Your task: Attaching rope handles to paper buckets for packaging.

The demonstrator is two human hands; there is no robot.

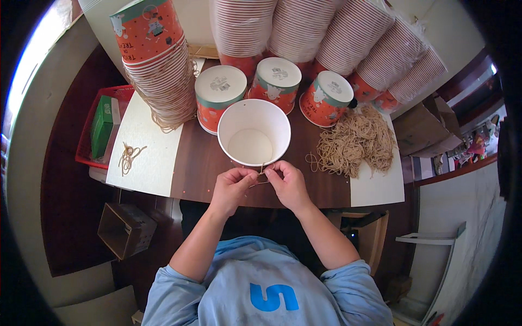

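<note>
Left hand (232, 185) and right hand (287, 182) are meeting just below the near rim of the open white paper cup (254, 132), fingertips almost touching each other. Both hands are pinching closed on a short piece of tan string (261, 173); the string is running between the fingertips and rising to the cup's near rim, where it seems to be touching the wall. Whether it is passing through a hole there cannot be told.

The cup is standing upright on the dark wooden surface (198, 163), mouth up, directly beyond both hands, inside bare white.

Beyond the cup, three orange cups with white bottoms (272, 81) are standing upside down in a row, the left one touching or just beside the open cup's far rim. Farther beyond, long stacks of nested cups (348, 32) are lying tilted against the wall. Beyond and to the left of the left hand, another tall stack of orange cups (157, 60) is leaning.

To the right of the right hand, a loose heap of tan strings (356, 142) is lying partly on the wood, partly on a white sheet (375, 187). To the left of the left hand, a second white sheet (144, 157) is carrying a small bundle of strings (129, 156). Farther left, a red tray (87, 146) is holding a green box (103, 124)
</note>
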